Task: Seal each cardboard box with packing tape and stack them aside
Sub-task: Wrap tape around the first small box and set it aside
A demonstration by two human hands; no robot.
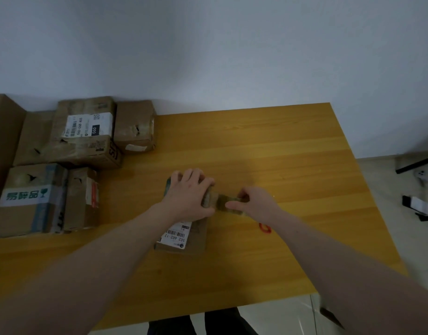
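Cardboard box (184,235) lies under my left hand (188,194), fingers spread flat, while my right hand (251,201) pinches packing tape (222,201).

boxes (184,235): 7 | tape roll (234,204): 1 | hands (188,194): 2 | table (268,146): 1
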